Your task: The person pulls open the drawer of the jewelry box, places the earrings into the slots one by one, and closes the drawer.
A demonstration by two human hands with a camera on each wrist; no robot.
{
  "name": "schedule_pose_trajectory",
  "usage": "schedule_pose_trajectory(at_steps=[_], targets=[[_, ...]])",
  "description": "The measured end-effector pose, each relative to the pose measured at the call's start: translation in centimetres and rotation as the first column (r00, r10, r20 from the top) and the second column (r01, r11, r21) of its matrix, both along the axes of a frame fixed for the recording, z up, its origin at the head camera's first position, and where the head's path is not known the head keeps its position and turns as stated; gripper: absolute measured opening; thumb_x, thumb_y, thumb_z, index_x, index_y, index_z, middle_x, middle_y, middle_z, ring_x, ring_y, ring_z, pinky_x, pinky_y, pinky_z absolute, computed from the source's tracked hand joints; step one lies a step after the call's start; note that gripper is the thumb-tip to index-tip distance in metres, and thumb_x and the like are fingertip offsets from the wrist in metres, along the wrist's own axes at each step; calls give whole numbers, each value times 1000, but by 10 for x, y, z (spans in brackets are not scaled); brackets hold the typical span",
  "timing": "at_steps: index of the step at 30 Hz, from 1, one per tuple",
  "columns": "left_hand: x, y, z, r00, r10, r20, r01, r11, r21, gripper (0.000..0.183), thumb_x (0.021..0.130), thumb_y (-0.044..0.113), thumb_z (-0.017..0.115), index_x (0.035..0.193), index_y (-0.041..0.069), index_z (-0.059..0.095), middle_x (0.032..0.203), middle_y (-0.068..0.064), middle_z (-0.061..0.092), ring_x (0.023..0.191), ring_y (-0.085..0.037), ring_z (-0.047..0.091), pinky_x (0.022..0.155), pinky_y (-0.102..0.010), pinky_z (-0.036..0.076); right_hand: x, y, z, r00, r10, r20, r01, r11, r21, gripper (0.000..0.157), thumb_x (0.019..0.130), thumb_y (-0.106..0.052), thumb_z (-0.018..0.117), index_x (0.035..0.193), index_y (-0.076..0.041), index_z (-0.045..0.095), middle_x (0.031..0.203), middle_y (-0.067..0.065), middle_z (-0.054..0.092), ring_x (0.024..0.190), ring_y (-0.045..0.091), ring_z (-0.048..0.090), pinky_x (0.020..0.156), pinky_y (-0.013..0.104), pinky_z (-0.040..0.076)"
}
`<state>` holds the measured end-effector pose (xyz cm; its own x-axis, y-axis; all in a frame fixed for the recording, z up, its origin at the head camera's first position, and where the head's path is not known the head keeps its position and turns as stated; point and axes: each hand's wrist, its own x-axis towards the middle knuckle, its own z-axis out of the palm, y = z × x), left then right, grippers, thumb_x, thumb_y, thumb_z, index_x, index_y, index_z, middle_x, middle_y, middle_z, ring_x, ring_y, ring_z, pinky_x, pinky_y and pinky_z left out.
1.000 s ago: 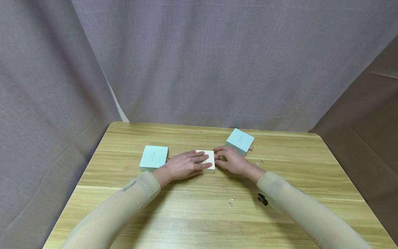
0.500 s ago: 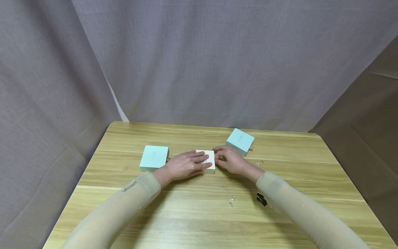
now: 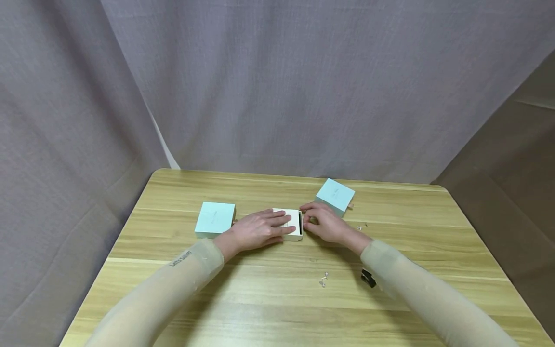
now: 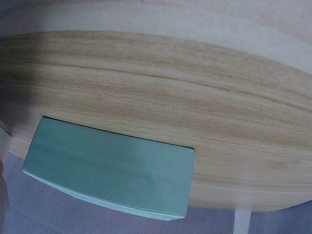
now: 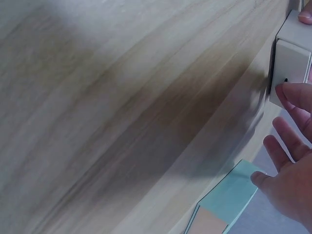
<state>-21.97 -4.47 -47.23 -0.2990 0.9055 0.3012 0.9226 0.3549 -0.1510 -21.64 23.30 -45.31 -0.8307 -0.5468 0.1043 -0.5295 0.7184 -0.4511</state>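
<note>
Drawer [image 5: 291, 62] slid slightly out of the white box [image 3: 296, 221], your right hand [image 3: 324, 223] pinching at its front, your left hand [image 3: 259, 230] spread across the top.

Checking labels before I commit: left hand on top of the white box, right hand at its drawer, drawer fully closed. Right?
The drawer isn't fully closed: the head view shows it partly open, a dark strip of its inside showing beside the white box. Rest holds: left hand on top of the white box, right hand at the drawer.
</note>
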Motion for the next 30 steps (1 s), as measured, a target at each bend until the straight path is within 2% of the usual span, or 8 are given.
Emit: schedule_pose_trajectory(at_steps=[30], targets=[[0, -2, -1, 1000, -14, 5, 14, 1000, 25, 44, 104, 31, 73, 146, 21, 68, 149, -11, 65, 139, -28, 62, 115, -45, 52, 5, 22, -2, 998, -57, -10, 57, 998, -15, 19, 98, -4, 73, 82, -15, 72, 137, 21, 69, 130, 44, 62, 115, 59, 47]])
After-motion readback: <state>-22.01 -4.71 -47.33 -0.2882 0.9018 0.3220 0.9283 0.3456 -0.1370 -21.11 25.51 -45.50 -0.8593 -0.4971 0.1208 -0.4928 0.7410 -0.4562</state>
